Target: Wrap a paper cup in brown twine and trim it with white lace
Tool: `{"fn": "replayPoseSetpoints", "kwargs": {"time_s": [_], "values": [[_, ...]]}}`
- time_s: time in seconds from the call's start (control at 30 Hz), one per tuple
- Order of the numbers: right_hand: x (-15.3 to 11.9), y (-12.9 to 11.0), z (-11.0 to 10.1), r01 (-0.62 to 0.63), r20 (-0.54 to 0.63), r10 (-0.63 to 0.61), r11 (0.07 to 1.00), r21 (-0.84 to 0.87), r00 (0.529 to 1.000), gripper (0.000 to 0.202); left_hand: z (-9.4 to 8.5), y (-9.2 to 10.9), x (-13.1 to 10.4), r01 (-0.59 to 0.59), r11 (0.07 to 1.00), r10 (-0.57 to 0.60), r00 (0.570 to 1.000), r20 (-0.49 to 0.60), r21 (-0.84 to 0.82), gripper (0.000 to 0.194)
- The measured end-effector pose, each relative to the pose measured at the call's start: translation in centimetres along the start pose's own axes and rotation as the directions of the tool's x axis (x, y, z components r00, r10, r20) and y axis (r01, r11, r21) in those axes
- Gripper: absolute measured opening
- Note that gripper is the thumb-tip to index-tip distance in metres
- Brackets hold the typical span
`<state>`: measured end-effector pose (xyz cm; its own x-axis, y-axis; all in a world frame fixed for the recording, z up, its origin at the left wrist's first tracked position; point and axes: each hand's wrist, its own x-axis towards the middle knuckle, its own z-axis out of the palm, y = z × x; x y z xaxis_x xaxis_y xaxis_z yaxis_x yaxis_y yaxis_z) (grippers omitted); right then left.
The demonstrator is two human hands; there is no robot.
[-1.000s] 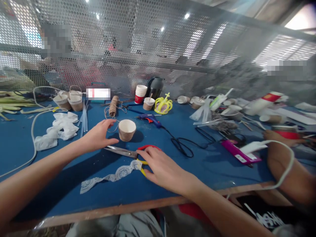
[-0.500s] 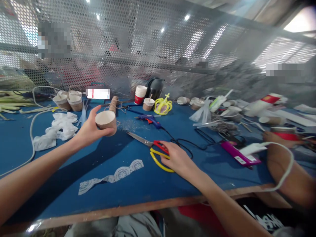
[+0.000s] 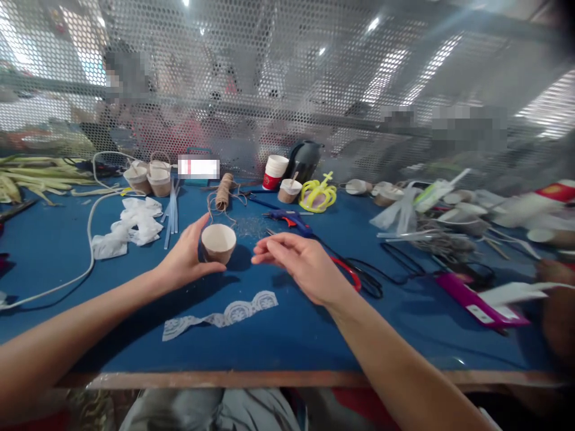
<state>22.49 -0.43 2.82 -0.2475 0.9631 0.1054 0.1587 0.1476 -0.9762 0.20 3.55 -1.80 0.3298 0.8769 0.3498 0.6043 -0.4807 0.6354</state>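
Observation:
A small cup wrapped in brown twine stands upright on the blue table. Around its left side curves my left hand, thumb and fingers spread apart; whether it touches the cup is hard to tell. To the right of the cup is my right hand, fingers loosely bent with nothing in them. Behind that hand lie scissors, mostly covered, with one red handle showing. A strip of white lace rests nearer the table's front edge.
A blue glue gun with a black cord lies behind my right hand. Farther back are a twine roll, a yellow crown-like piece and a dark jug. White lace lies left; a purple box lies right.
My left hand has lowered the cup onto the table and its fingers have opened. My right hand has let go of the scissors and moved toward the cup. The view has shifted left.

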Motion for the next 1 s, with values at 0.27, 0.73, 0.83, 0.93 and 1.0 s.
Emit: {"fn": "replayPoseSetpoints", "kwargs": {"time_s": [0.27,0.73,0.83,0.93,1.0], "values": [[-0.5,-0.9,3.9,0.03,0.401,-0.224,0.899,0.436,0.888,0.048,-0.9,4.7,-3.4,-0.09,0.949,0.169,0.955,0.245,-0.302,0.022],[1.1,-2.0,1.8,0.078,0.265,-0.216,0.89,0.449,0.94,0.048,-2.8,4.8,-2.8,-0.096,0.953,0.068,0.992,-0.104,-0.287,0.021],[0.9,-2.2,2.0,0.068,0.34,-0.234,0.898,0.435,0.911,0.059,-3.1,4.7,-2.0,0.007,0.959,-0.049,0.989,-0.143,-0.283,0.022],[1.4,-2.8,1.6,0.122,0.339,-0.262,0.916,0.382,0.903,0.058,-4.0,3.8,-0.9,0.083,0.964,-0.124,0.981,-0.15,-0.254,0.032],[2.8,-3.0,0.0,0.202,0.147,-0.239,0.952,0.229,0.96,0.05,-5.1,2.2,-0.3,0.149,0.984,-0.166,0.968,-0.186,-0.101,0.039]]}}
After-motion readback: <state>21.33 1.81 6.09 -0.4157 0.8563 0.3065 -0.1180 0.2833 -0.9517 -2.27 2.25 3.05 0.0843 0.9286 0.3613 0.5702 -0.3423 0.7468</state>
